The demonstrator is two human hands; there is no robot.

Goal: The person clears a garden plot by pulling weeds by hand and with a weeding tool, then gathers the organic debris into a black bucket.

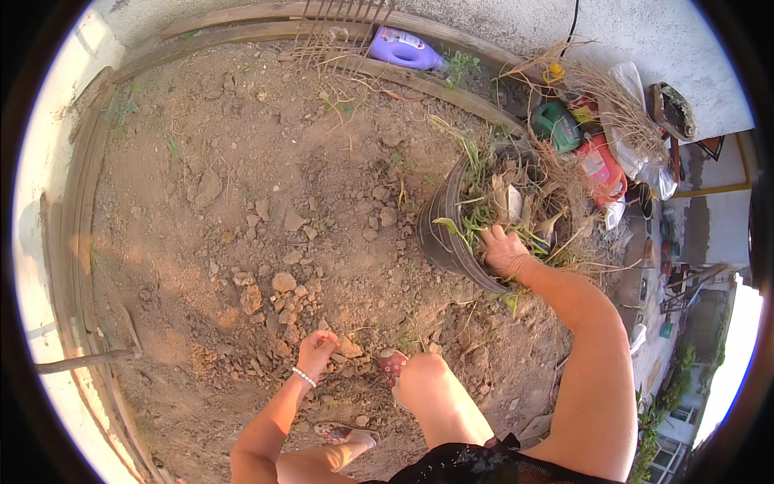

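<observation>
My right hand (503, 250) reaches into a dark plastic bucket (438, 227) and rests among the plants inside; its fingertips are hidden in the greenery. The bucket holds pulled weeds, dry stalks and leaves (511, 202), heaped to its rim. Low over the soil, my left hand (318, 351) is curled with thumb and fingers close together; whether something small is between them cannot be told. A bead bracelet (304, 377) circles the left wrist. Clods of dry earth (283, 282) lie just beyond that hand.
Wooden planks (423, 85) edge the soil. A garden rake's tines (338, 36) and a purple plastic jug (404, 48) lie at the back. Green (555, 126) and red (601, 169) containers stand right, with dry twigs. A wooden-handled tool (91, 360) leans at left. My shoes (393, 365) are on the soil.
</observation>
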